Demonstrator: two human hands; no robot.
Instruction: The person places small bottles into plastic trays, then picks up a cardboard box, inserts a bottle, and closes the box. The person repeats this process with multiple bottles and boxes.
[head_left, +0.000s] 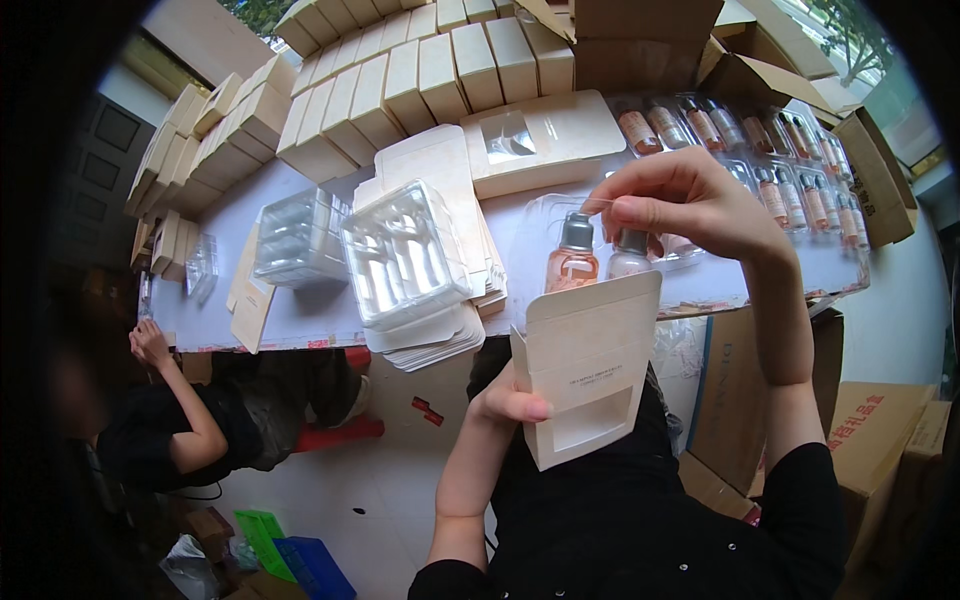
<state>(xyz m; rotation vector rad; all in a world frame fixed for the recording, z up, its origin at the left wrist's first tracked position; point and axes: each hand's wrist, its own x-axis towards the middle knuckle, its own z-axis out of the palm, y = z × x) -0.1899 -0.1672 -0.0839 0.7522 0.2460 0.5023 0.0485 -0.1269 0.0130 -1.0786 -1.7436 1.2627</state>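
Observation:
My left hand (517, 401) grips a cream cardboard box (589, 367) with a clear window, tilted before my chest, its top flap standing up. Behind that flap two small bottles with grey caps show, one with orange liquid (572, 259) and one paler (628, 259). They sit in a clear plastic tray (536, 225) at the box's mouth. Fingers and thumb of my right hand (667, 202) pinch the tray's upper edge above the bottles. How far the tray reaches into the box is hidden by the front panel.
Nested clear trays (405, 255) rest on flat cartons (427, 337) at the table's front edge. Rows of cream boxes (420, 82) stand behind. Filled bottle trays (780, 195) lie at the right, near open cardboard cartons (874, 176). Another person's hand (150, 343) is at the table's left end.

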